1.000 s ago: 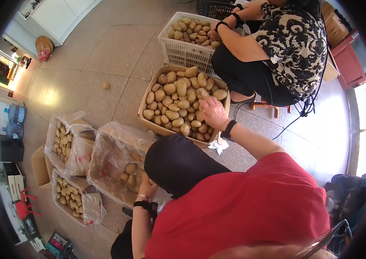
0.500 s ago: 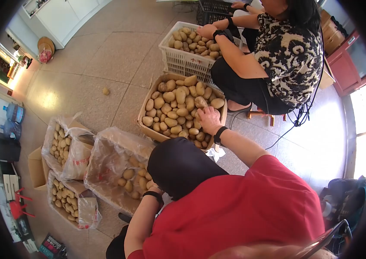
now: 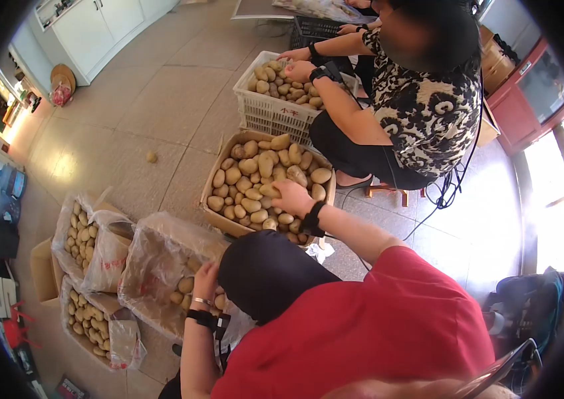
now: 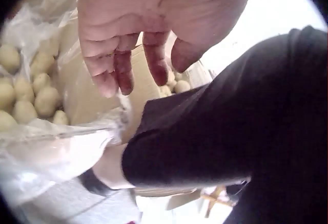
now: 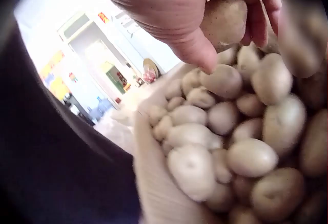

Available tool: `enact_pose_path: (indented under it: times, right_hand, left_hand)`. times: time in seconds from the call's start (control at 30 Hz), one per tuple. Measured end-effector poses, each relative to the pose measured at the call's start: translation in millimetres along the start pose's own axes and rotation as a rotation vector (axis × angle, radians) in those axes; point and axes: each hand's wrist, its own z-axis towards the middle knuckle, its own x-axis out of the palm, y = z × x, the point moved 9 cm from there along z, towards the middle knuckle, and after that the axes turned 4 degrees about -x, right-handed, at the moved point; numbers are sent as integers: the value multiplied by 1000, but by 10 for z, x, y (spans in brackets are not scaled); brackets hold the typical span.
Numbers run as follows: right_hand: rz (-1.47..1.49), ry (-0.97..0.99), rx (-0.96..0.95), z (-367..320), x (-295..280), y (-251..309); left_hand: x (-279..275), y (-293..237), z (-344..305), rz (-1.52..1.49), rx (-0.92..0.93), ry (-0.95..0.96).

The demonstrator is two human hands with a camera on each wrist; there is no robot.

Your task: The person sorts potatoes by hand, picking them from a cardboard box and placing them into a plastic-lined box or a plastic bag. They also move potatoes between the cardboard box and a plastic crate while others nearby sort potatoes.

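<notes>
Finds the right hand point(image 3: 293, 198) over a cardboard box point(image 3: 223, 222) heaped with potatoes point(image 3: 249, 166). Confirms a grasp there: holds one potato point(image 5: 225, 22) between thumb and curled fingers, just above the heap. Finds the left hand point(image 4: 159, 14) released, with fingers loosely bent, slightly spread and pointing down near a dark trouser leg point(image 4: 205, 132). Places the same hand, in the head view, over a plastic-lined carton point(image 3: 142, 279) part filled with potatoes. Note a black band point(image 3: 313, 219) at the right wrist, and a red top point(image 3: 375, 326) on the person at work. Note also two smaller lined cartons of potatoes beside the large one — a farther one point(image 3: 112, 246) and a nearer one point(image 3: 122, 339). Observe just beyond the cardboard box a white plastic crate point(image 3: 275, 114), also loaded with potatoes and marked with red characters. Observe beside this crate a second person in a patterned top point(image 3: 428, 120), seated low, with both hands over the crate's contents. Record a single loose potato point(image 3: 151, 157) lying on the tiled floor point(image 3: 155, 106), well apart from the containers — and, farther off, white cabinets point(image 3: 99, 33) and blue water bottles point(image 3: 10, 183).
</notes>
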Motion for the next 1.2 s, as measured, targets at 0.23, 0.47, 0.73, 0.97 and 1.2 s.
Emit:
enact_pose_path:
  times: [0.23, 0.47, 0.73, 0.97, 1.2]
  right_hand:
    - [936, 827, -319, 3, -117, 1604]
    - [2, -17, -324, 89, -176, 651]
    - [-289, -150, 131, -234, -286, -788]
    - [-411, -140, 90, -190, -36, -1137]
    - [-331, 11, 261, -50, 14, -1396]
  left_hand:
    - [131, -875, -174, -1296, -101, 91]
    - [-78, 131, -99, -1228, -249, -84]
    - [-497, 1645, -527, -479, -569, -483]
    - [-991, 2519, -735, 486, -660, -463]
    - [-823, 1978, -719, 438, -582, -580]
